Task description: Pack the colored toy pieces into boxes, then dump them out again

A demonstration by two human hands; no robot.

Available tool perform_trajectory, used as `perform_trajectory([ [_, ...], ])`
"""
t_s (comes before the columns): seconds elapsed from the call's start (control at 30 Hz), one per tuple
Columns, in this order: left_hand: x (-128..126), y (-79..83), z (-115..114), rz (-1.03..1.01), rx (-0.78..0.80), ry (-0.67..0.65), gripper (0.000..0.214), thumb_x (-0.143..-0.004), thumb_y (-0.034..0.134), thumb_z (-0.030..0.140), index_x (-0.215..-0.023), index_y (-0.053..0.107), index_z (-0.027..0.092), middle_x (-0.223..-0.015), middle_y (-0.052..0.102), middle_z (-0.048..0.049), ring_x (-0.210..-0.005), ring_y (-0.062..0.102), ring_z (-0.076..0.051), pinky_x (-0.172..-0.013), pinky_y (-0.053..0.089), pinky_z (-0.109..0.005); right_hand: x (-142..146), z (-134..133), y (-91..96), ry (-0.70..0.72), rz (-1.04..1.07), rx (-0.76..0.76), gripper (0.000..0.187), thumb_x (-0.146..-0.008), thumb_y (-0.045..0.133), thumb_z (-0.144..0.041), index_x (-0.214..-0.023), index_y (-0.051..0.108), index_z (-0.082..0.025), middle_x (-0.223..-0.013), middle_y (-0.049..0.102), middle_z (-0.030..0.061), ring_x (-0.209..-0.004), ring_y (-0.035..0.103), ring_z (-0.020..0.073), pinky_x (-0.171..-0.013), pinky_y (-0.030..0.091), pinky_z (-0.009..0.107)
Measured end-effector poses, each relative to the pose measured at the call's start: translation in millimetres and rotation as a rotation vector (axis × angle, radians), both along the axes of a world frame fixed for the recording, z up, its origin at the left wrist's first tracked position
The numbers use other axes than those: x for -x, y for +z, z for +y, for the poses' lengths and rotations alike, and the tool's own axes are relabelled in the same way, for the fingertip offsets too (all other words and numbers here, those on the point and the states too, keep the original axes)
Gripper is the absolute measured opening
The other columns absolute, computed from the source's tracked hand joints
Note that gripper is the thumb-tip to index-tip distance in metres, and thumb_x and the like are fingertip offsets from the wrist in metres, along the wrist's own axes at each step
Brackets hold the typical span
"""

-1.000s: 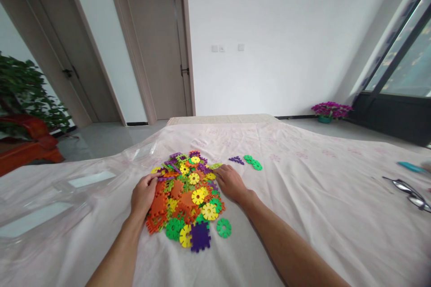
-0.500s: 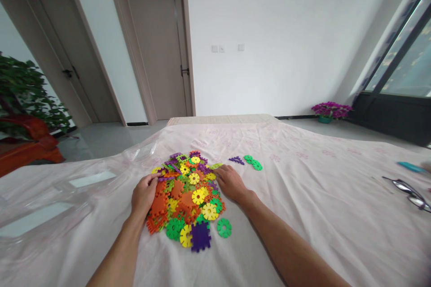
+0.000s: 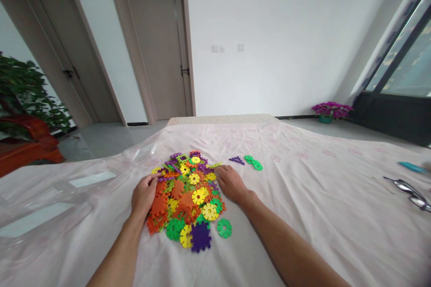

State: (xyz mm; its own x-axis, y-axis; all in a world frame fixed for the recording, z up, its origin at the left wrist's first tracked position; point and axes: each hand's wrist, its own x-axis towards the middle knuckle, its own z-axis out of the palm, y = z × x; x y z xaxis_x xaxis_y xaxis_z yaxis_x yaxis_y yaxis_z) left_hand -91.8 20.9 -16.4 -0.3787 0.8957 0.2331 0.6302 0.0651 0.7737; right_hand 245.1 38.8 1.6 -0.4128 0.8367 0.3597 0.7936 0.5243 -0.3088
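A heap of plastic interlocking pieces (image 3: 183, 202) lies on the cloth in front of me: orange squares, yellow and green notched discs, purple and lime bits. My left hand (image 3: 144, 193) rests against the heap's left side, fingers bent loosely over its edge beside the orange squares. On the right, my right hand (image 3: 232, 183) lies palm down, its fingertips touching the heap's edge near a lime piece (image 3: 216, 165). Neither hand visibly grips a piece, though some fingertips are hidden. A dark purple square (image 3: 201, 236) and a loose green disc (image 3: 224, 228) are at the near edge.
Beyond my right hand lie a purple piece (image 3: 237, 160) and joined green discs (image 3: 253, 163). Clear plastic containers (image 3: 43, 219) stand on the left. Eyeglasses (image 3: 409, 193) and a blue object (image 3: 412, 167) are at the right. A pale floral cloth (image 3: 303, 197) covers the table.
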Motion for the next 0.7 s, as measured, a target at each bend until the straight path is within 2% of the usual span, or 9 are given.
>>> perform_trajectory([
  [0.23,1.6,-2.0,1.8,0.006,-0.002,0.000,0.031,-0.088,0.048,0.037,-0.105,0.072,0.027,-0.119,0.071,-0.0028,-0.115,0.062,-0.024,-0.102,0.044,-0.035,-0.3,0.8,-1.6,0.001,0.010,-0.007,0.036,-0.094,0.047,-0.017,-0.128,0.055,-0.019,-0.126,0.061,0.0091,-0.112,0.053,0.0202,-0.098,0.037,0.031],
  [0.7,0.7,-1.2,0.6,0.006,-0.001,0.007,0.031,-0.087,0.048,0.037,-0.104,0.072,0.028,-0.119,0.071,-0.0024,-0.114,0.063,-0.024,-0.102,0.044,-0.036,-0.3,0.2,-0.6,-0.002,0.010,-0.004,0.035,-0.094,0.046,-0.017,-0.127,0.056,-0.020,-0.124,0.061,0.0089,-0.111,0.054,0.0203,-0.097,0.038,0.031],
])
